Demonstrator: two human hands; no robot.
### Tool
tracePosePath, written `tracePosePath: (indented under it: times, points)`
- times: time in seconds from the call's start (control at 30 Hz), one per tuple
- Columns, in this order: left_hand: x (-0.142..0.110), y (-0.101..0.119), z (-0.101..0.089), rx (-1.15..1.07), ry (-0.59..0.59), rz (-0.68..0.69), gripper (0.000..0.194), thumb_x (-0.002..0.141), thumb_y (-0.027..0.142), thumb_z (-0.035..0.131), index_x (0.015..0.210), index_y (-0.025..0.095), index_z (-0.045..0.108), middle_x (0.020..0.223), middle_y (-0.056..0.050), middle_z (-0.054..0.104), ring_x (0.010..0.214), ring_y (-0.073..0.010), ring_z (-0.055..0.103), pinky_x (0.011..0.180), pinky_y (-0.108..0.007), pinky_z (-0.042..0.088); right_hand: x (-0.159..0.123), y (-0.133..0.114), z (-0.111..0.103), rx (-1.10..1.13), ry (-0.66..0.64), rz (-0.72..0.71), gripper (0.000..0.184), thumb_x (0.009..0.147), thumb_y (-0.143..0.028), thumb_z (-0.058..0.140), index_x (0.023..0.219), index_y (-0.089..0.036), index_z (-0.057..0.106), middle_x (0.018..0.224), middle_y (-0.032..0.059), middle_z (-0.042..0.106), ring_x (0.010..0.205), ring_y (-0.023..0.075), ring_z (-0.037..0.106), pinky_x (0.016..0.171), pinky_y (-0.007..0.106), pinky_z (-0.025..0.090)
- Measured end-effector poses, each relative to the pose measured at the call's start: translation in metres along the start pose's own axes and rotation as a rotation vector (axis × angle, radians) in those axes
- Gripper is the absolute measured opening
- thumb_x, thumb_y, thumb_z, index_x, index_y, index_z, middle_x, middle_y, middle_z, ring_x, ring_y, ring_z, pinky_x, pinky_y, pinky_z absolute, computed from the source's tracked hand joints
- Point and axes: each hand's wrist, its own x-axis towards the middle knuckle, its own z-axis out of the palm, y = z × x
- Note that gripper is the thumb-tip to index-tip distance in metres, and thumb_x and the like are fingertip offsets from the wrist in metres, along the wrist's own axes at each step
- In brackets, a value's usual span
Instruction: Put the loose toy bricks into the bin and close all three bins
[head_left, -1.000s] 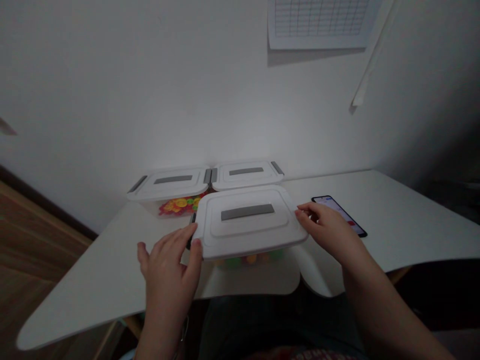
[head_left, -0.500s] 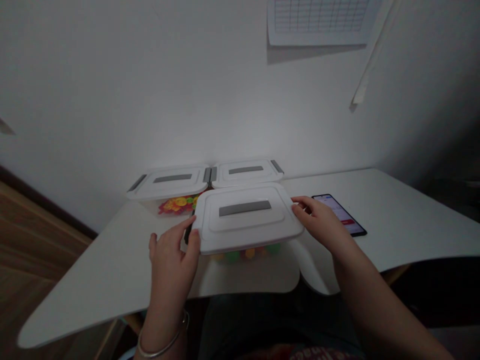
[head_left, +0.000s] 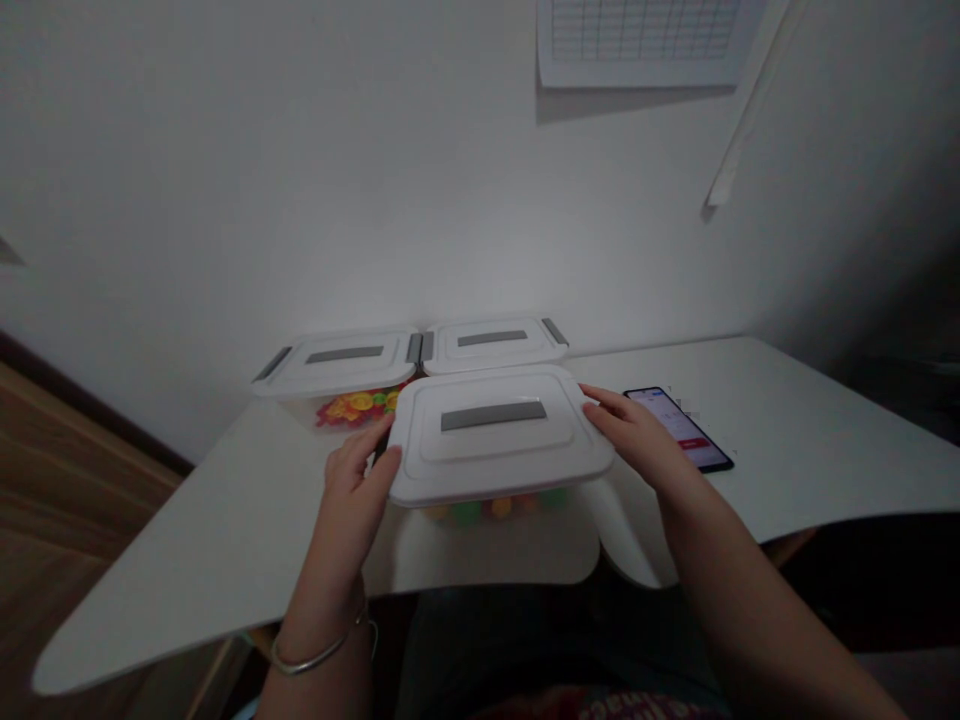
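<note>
Storage box (head_left: 433,512), clear plastic, white lid (head_left: 491,468) with grey strip, coloured pieces (head_left: 466,513) showing beneath, sits at the front cutout of the table (head_left: 225,540). We log the left hand (head_left: 351,490) at the box's left lid edge and the right hand (head_left: 634,435) at its right lid edge; we cannot tell whether either is clenched or merely touching. Behind the storage box stand a rear left box (head_left: 334,365) and a rear right box (head_left: 495,345); just right of it lies a phone (head_left: 679,428). We judge three risks: a tilted lid could spill pieces, a slide toward the cutout could tip the box, and a wide right-hand swing could strike the phone. We find most moving room left of the storage box, where the table runs on.
</note>
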Motion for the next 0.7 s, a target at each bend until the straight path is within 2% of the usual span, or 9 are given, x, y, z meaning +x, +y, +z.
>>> tracePosePath:
  times: [0.17, 0.3, 0.37, 0.43, 0.53, 0.6, 0.7]
  points:
    - [0.001, 0.006, 0.007, -0.166, 0.042, -0.162, 0.045, 0.077, 0.039, 0.062, 0.116, 0.017, 0.068, 0.121, -0.012, 0.067, 0.112, -0.0291, 0.061, 0.094, -0.041, 0.049, 0.001, 0.005, 0.003, 0.171, 0.013, 0.014, 0.047, 0.082, -0.046, 0.059, 0.119, -0.018, 0.068, 0.091, 0.0072, 0.074, 0.083, 0.0230, 0.066, 0.075, 0.040, 0.053]
    - [-0.002, 0.000, 0.021, -0.288, 0.106, -0.218, 0.047, 0.078, 0.032, 0.056, 0.122, 0.016, 0.062, 0.114, -0.012, 0.069, 0.097, -0.0254, 0.067, 0.081, -0.037, 0.056, -0.001, 0.009, 0.009, 0.344, 0.084, 0.088, 0.044, 0.078, -0.048, 0.066, 0.114, -0.023, 0.068, 0.105, 0.0080, 0.073, 0.094, 0.0243, 0.068, 0.083, 0.042, 0.054]
    - [-0.003, -0.005, 0.027, -0.341, 0.143, -0.237, 0.053, 0.079, 0.030, 0.054, 0.131, 0.018, 0.055, 0.118, -0.012, 0.068, 0.091, -0.0234, 0.069, 0.074, -0.034, 0.057, -0.004, 0.008, 0.014, 0.443, 0.064, 0.106, 0.044, 0.080, -0.050, 0.065, 0.114, -0.023, 0.068, 0.114, 0.0086, 0.072, 0.104, 0.0253, 0.066, 0.088, 0.043, 0.053]
    - [-0.003, -0.005, 0.030, -0.403, 0.145, -0.254, 0.058, 0.078, 0.030, 0.055, 0.135, 0.020, 0.051, 0.128, -0.013, 0.064, 0.095, -0.0235, 0.069, 0.072, -0.032, 0.057, -0.008, 0.004, 0.020, 0.562, 0.002, 0.122, 0.044, 0.082, -0.054, 0.061, 0.110, -0.021, 0.070, 0.115, 0.0097, 0.072, 0.109, 0.0265, 0.065, 0.091, 0.044, 0.052]
    - [-0.003, 0.005, 0.030, -0.514, 0.133, -0.337, 0.063, 0.073, 0.032, 0.060, 0.135, 0.020, 0.053, 0.137, -0.013, 0.058, 0.108, -0.0271, 0.065, 0.081, -0.033, 0.057, -0.012, -0.004, 0.025, 0.744, -0.042, 0.201, 0.043, 0.079, -0.058, 0.062, 0.095, -0.020, 0.074, 0.109, 0.0099, 0.074, 0.111, 0.0281, 0.064, 0.095, 0.043, 0.050]
    - [-0.003, 0.015, 0.029, -0.588, 0.141, -0.396, 0.065, 0.068, 0.033, 0.064, 0.130, 0.017, 0.058, 0.137, -0.011, 0.059, 0.119, -0.0299, 0.059, 0.093, -0.035, 0.052, -0.014, -0.007, 0.025, 0.820, -0.050, 0.274, 0.039, 0.076, -0.056, 0.066, 0.089, -0.021, 0.075, 0.107, 0.0079, 0.075, 0.114, 0.0282, 0.063, 0.100, 0.042, 0.046]
    - [0.000, 0.024, 0.026, -0.633, 0.105, -0.409, 0.061, 0.063, 0.032, 0.066, 0.122, 0.016, 0.064, 0.132, -0.009, 0.062, 0.128, -0.0316, 0.051, 0.103, -0.036, 0.045, -0.014, -0.008, 0.021, 0.873, -0.074, 0.311, 0.030, 0.076, -0.049, 0.067, 0.089, -0.023, 0.075, 0.110, 0.0041, 0.075, 0.120, 0.0277, 0.059, 0.107, 0.042, 0.039]
